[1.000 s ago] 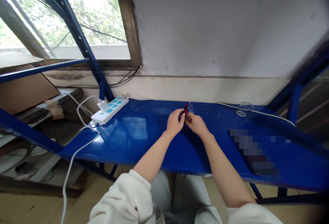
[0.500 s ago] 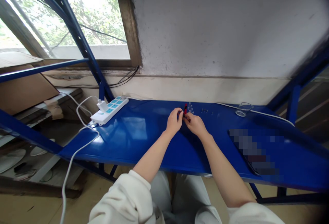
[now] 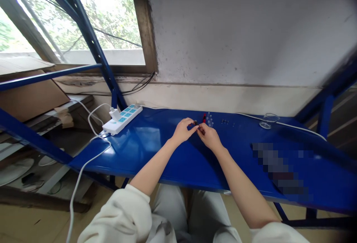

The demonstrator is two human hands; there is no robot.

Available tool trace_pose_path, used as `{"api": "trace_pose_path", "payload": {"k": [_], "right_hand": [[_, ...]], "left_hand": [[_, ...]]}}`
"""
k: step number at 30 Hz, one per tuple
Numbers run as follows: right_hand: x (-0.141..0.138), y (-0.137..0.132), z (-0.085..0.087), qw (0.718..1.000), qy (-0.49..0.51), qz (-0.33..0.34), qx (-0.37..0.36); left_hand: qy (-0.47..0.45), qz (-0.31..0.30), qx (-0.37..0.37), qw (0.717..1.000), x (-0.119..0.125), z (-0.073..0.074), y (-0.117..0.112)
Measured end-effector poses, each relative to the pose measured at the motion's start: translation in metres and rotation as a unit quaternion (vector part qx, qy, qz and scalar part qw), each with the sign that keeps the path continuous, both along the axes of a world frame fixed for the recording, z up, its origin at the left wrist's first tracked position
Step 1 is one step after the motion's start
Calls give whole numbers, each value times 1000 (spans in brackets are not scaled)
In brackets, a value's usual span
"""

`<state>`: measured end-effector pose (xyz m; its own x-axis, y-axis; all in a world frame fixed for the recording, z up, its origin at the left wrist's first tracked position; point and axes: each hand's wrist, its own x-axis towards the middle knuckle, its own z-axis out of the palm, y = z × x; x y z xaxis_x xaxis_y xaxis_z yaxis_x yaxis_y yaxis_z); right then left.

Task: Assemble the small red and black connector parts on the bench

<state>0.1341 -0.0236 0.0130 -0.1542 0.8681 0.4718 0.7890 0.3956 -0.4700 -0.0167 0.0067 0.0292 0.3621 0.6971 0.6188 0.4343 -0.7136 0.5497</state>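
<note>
Both of my hands meet above the blue tabletop (image 3: 156, 157). My left hand (image 3: 183, 130) pinches a small dark piece (image 3: 195, 122) between thumb and fingertips; its kind is too small to make out. My right hand (image 3: 208, 136) is closed beside it, its fingertips near the same piece, and whatever it grips is hidden by the fingers. Just beyond the right hand lies a red and black thin object (image 3: 204, 118). Several small clear tube-like pieces (image 3: 209, 118) lie next to it. Farther right, several tiny dark pieces (image 3: 224, 121) rest in a row.
A white power strip (image 3: 122, 119) with a plugged-in charger and cable sits at the left end. A clear glass (image 3: 265, 124) stands at the back right, by a white cable (image 3: 301, 128). A blurred-out dark flat object (image 3: 279, 168) lies at right. Blue frame posts (image 3: 104, 64) rise at the sides.
My view has turned slightly left, so the scene sits a little farther right. My left hand's fingers have spread somewhat, showing the small dark piece. The right hand stays close beside it.
</note>
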Motion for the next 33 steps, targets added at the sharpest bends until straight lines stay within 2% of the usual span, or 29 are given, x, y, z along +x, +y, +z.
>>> {"api": "trace_pose_path", "payload": {"k": [3, 6, 9, 12, 18, 22, 29, 31, 33], "right_hand": [[-3, 0, -1, 1000, -10, 8, -23], [-1, 0, 0, 999, -14, 4, -29], [2, 0, 1, 999, -14, -1, -30], [5, -1, 3, 999, -12, 2, -33], [7, -2, 5, 1000, -8, -8, -15], [9, -3, 6, 999, 0, -34, 17], [25, -2, 12, 975, 51, -201, 78], [32, -1, 13, 966, 55, -242, 68], [39, 2, 11, 962, 43, -269, 27]], "left_hand": [[-8, 40, -12, 999, -13, -9, 4], [-4, 148, -21, 989, -32, -14, 12], [8, 293, -43, 955, -52, -14, 19], [64, 368, -84, 924, -65, -15, 24], [139, 381, -168, 898, -70, -25, 29], [166, 382, -187, 890, -72, -27, 31], [172, 395, -225, 874, -71, -24, 30], [173, 395, -231, 872, -71, -23, 30], [174, 393, -234, 872, -71, -22, 29]]}}
